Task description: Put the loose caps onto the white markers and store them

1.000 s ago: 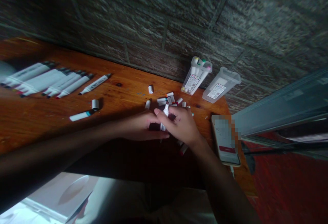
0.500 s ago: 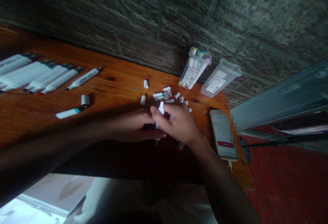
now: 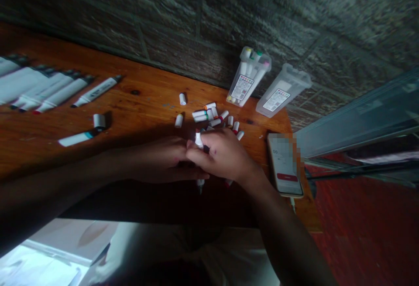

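Hands point(image 3: 219, 151) together around 1 marker point(image 3: 198, 139)

Bare forearms point(image 3: 98, 166), pale trousers point(image 3: 237, 255)

- Right hand point(image 3: 222, 153) gripping an uncapped white marker point(image 3: 198, 139), its dark reddish nib pointing up past the thumb.
- Left hand point(image 3: 173, 158) closed about the same marker lower down, fingers across the barrel, the greyish end poking out below.
- Loose marker caps point(image 3: 200, 118) with coloured bands, scattered just beyond the hands on the wooden table point(image 3: 147, 107).
- Off to the left, a row of white markers point(image 3: 62, 93) side by side, and a teal-banded white tube point(image 3: 73, 139) nearer.
- Far right, two clear plastic bins point(image 3: 244, 87) near the stone-block wall point(image 3: 163, 20), the left one holding markers.
- Phone point(image 3: 284, 166), lit, at the right edge.
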The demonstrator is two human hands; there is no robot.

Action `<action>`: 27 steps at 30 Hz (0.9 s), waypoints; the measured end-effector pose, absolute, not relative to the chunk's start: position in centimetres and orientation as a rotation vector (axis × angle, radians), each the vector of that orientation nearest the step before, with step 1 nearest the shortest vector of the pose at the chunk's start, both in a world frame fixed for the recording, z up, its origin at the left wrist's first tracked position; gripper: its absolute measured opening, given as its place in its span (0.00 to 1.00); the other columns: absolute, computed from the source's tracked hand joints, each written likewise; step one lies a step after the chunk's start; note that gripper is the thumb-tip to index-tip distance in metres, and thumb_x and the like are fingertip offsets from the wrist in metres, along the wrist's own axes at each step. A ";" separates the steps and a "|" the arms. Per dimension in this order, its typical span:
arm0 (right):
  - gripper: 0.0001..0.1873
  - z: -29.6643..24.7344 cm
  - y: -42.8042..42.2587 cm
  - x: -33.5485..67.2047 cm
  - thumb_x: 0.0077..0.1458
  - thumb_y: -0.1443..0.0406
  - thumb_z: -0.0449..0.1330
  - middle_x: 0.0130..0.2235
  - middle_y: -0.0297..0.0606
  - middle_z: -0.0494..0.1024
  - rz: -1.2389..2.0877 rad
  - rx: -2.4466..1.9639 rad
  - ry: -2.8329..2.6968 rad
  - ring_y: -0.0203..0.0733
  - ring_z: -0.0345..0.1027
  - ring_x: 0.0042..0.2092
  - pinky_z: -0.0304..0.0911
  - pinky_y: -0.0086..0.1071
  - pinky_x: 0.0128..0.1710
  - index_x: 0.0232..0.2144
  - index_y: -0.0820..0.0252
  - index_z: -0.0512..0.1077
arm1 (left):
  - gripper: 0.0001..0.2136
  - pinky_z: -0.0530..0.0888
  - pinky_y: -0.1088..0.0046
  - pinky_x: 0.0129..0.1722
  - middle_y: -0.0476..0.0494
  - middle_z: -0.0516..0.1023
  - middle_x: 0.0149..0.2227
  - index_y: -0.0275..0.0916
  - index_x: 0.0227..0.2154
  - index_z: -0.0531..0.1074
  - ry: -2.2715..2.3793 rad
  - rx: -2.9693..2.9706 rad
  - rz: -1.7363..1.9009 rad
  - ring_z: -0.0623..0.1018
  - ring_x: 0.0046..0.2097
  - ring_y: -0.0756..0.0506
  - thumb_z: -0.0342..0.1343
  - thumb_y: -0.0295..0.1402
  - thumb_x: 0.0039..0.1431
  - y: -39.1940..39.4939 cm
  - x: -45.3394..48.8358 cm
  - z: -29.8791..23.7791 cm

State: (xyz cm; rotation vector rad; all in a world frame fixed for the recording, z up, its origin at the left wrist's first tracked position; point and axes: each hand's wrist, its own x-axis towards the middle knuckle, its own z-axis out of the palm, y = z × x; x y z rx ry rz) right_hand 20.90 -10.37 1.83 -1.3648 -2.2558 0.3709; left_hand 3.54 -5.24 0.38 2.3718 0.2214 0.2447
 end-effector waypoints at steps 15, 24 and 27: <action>0.20 1.4 -10.2 21.0 0.61 0.57 0.56 0.21 0.32 0.71 0.354 -1.386 -2.238 0.34 0.62 0.27 0.51 0.31 0.31 0.20 0.61 0.71 | 0.05 0.67 0.81 0.44 0.48 0.81 0.38 0.38 0.37 0.79 0.231 2.432 0.289 0.77 0.42 0.50 0.59 0.31 0.62 -4.8 3.6 -0.3; 0.21 1.5 -10.2 21.0 0.60 0.57 0.56 0.20 0.31 0.66 0.378 -1.390 -2.192 0.32 0.58 0.25 0.48 0.31 0.29 0.18 0.61 0.67 | 0.06 0.67 0.79 0.46 0.48 0.81 0.39 0.38 0.38 0.79 0.243 2.457 0.315 0.76 0.41 0.51 0.58 0.32 0.62 -5.0 3.4 -0.2; 0.23 1.5 -10.3 20.9 0.62 0.57 0.55 0.19 0.30 0.64 0.411 -1.419 -2.184 0.31 0.56 0.24 0.47 0.31 0.28 0.17 0.61 0.66 | 0.08 0.68 0.80 0.46 0.48 0.81 0.42 0.39 0.42 0.79 0.277 2.477 0.335 0.77 0.44 0.50 0.58 0.32 0.63 -5.2 3.3 -0.2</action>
